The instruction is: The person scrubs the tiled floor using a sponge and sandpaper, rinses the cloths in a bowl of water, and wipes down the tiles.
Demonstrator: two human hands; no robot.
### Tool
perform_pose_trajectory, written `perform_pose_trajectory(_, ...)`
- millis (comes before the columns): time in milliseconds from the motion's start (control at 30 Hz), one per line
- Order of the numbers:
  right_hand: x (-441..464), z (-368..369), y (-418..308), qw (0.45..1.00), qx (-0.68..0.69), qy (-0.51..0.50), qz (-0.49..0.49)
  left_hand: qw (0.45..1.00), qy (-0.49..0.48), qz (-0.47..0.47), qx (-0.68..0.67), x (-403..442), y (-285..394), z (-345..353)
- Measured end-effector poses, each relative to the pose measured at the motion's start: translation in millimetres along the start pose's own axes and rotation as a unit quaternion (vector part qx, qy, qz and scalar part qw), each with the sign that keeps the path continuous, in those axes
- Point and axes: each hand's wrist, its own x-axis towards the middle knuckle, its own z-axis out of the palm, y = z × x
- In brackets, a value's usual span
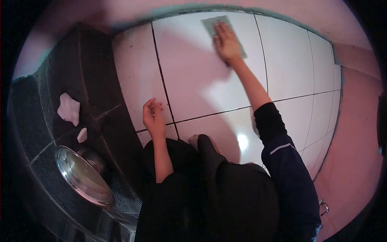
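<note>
My right hand [227, 45] presses a grey-green cloth [209, 25] against the white tiled floor [181, 36], near the far wall. Its fingers stretch forward over the cloth, slightly blurred. Loosely curled, my left hand [154, 117] hovers beside my knee with its fingers a little apart and nothing in it. Below that hand runs a dark joint between the floor tiles. A bare foot [195, 141] partly shows between my dark clothes.
On the dark tiled step [66, 133] at left stands a shiny metal basin [86, 177] with liquid in it. A crumpled white piece [69, 109] and a small white block [82, 135] lie behind it. A pink wall [354, 121] bounds the floor at right, with a metal tap [324, 207] low down.
</note>
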Motion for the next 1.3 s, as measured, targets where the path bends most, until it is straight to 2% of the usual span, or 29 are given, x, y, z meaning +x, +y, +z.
perform_pose_trajectory(133,-28.6,-28.9,76.0,0.988,-0.072,0.084,0.105,1.000,-0.012,0.013,-0.010,3.8,-8.0,5.7)
perform_pose_trajectory(167,-35.5,-31.1,87.9,0.970,-0.154,0.081,0.173,1.000,-0.008,0.012,-0.010,4.7,-11.8,6.7)
perform_pose_trajectory(200,-37.5,-27.6,91.8,0.949,-0.161,0.119,0.243,1.000,-0.014,0.020,-0.016,6.4,-15.6,8.2)
perform_pose_trajectory(300,-19.6,-19.1,86.3,0.939,-0.164,0.110,0.282,0.999,-0.024,0.021,-0.016,6.9,-13.9,13.4)
perform_pose_trajectory(433,14.1,22.0,66.2,0.971,-0.133,0.079,0.180,0.999,-0.040,0.010,-0.004,6.2,-9.7,16.0)
perform_pose_trajectory(500,29.8,35.2,26.3,0.986,-0.080,0.059,0.133,0.999,-0.043,0.019,-0.010,6.9,-13.5,15.7)
perform_pose_trajectory(633,46.4,80.3,-59.5,0.994,-0.068,0.047,0.070,0.999,-0.034,0.030,-0.013,7.4,-14.5,14.1)
perform_pose_trajectory(700,51.9,84.4,-109.6,0.999,0.015,-0.003,0.047,0.999,-0.033,0.019,-0.006,8.0,-14.8,13.3)
perform_pose_trajectory(733,48.6,102.4,-129.4,1.000,-0.009,-0.002,0.025,0.999,-0.031,0.008,0.003,8.2,-14.6,12.7)
perform_pose_trajectory(767,46.2,104.4,-149.3,1.000,0.009,0.002,0.007,0.999,-0.033,0.009,0.003,7.7,-13.6,12.2)
perform_pose_trajectory(800,45.5,89.1,-166.4,0.998,0.030,-0.054,-0.006,1.000,-0.026,0.005,0.003,7.0,-12.2,11.8)
perform_pose_trajectory(867,42.8,84.3,-167.2,0.997,0.050,-0.027,-0.050,1.000,-0.025,0.004,0.003,8.2,-13.8,9.5)
perform_pose_trajectory(900,43.1,80.3,-157.0,0.998,0.046,-0.024,-0.046,1.000,-0.018,0.010,-0.004,10.2,-20.2,6.8)
perform_pose_trajectory(967,42.9,65.7,-120.5,0.980,0.107,-0.078,-0.146,1.000,-0.015,0.015,-0.013,10.5,-24.0,0.7)
perform_pose_trajectory(1067,43.9,37.6,-59.8,0.994,0.086,-0.032,-0.059,1.000,-0.004,0.018,-0.016,7.1,-17.8,-3.8)
perform_pose_trajectory(1133,36.8,15.9,-7.9,0.999,0.028,-0.004,-0.041,1.000,0.006,0.005,0.002,4.8,-10.1,-4.3)
perform_pose_trajectory(1300,-28.5,-50.4,89.5,0.992,-0.072,0.018,0.107,1.000,-0.002,0.009,-0.006,6.6,-12.8,3.7)
